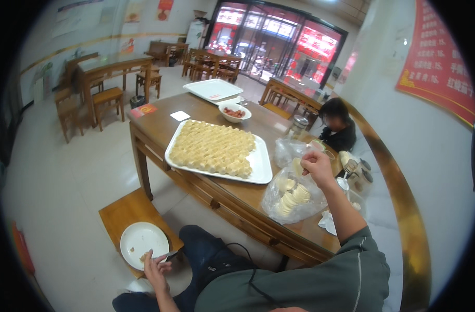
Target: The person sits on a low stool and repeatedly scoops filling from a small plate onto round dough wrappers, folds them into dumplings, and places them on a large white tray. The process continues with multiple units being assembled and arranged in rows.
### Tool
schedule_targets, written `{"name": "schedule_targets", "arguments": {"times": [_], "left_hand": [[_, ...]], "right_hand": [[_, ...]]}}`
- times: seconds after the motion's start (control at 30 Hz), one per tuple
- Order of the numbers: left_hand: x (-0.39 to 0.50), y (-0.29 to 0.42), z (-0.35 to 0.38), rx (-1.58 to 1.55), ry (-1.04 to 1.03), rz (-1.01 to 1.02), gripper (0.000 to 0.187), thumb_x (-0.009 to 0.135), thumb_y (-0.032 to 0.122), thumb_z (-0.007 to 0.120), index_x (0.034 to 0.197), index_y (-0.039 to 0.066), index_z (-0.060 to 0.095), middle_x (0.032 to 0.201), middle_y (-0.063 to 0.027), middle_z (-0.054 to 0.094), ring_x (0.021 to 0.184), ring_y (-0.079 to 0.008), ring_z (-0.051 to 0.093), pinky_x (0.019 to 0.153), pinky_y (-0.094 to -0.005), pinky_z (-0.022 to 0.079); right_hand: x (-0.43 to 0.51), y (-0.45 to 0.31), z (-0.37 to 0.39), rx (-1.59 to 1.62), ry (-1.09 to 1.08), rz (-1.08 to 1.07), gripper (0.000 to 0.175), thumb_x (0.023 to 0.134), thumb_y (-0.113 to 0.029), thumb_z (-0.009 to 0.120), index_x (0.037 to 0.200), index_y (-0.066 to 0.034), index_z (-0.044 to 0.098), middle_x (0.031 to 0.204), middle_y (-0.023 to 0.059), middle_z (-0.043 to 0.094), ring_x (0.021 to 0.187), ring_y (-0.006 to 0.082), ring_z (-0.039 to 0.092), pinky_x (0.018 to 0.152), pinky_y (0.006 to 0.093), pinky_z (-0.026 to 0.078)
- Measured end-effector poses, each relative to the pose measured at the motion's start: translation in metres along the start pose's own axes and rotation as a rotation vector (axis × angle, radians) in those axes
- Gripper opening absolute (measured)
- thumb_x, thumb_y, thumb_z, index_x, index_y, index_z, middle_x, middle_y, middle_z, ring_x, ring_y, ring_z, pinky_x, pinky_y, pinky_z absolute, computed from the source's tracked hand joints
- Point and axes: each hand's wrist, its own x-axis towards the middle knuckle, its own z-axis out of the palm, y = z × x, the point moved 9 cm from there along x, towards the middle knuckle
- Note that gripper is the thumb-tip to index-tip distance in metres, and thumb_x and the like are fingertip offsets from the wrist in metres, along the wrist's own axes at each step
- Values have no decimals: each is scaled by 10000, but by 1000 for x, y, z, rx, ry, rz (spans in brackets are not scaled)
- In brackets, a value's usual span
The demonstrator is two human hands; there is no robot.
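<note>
Between its fingertips my right hand [317,167] pinches a round dough wrapper [298,167], raised over an open clear plastic bag [270,197]. Stacks of dough wrappers [294,199] lie in that bag on the wooden table. My left hand [156,271] is low at the left, over the rim of a white bowl [144,234], and holds a flat metal utensil [167,255]. A little filling [143,256] is in the bowl near my fingers. On the table, a white tray [262,167] bears many folded dumplings [212,148] in tight rows.
The bowl stands on a wooden stool [130,206]. Beyond the dumplings are a small bowl [234,118] of reddish food and a white tray [214,89]. Jars [300,123] stand by the wall. A person [337,124] sits at the table's far right side.
</note>
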Motion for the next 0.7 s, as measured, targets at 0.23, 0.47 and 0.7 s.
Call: {"name": "schedule_targets", "arguments": {"times": [0.23,0.47,0.7], "left_hand": [[-31,24,81,-351,-350,67,587,1081,380,376,1472,-58,370,1385,-270,542,1256,-342,575,1032,-447,494],[-25,-5,33,-756,-84,-83,458,1089,230,398,1497,23,384,1405,-145,519,1263,-232,538,1067,-375,453],[-30,-70,-80,-547,546,-266,310,1025,41,437,1325,-33,423,1238,-253,615,1082,-325,669,908,-413,578]], "right_hand": [[-119,-73,202,-64,-350,-479,151,874,-14,665,1022,10,646,792,54,678,689,96,636,618,253,518],[-297,-25,449,54,-1180,-549,222,855,-45,679,1068,5,646,840,177,699,776,340,701,706,396,558],[-303,39,511,-435,-1156,-958,495,803,-155,757,1267,-51,619,998,166,669,893,320,659,784,411,555]]}}
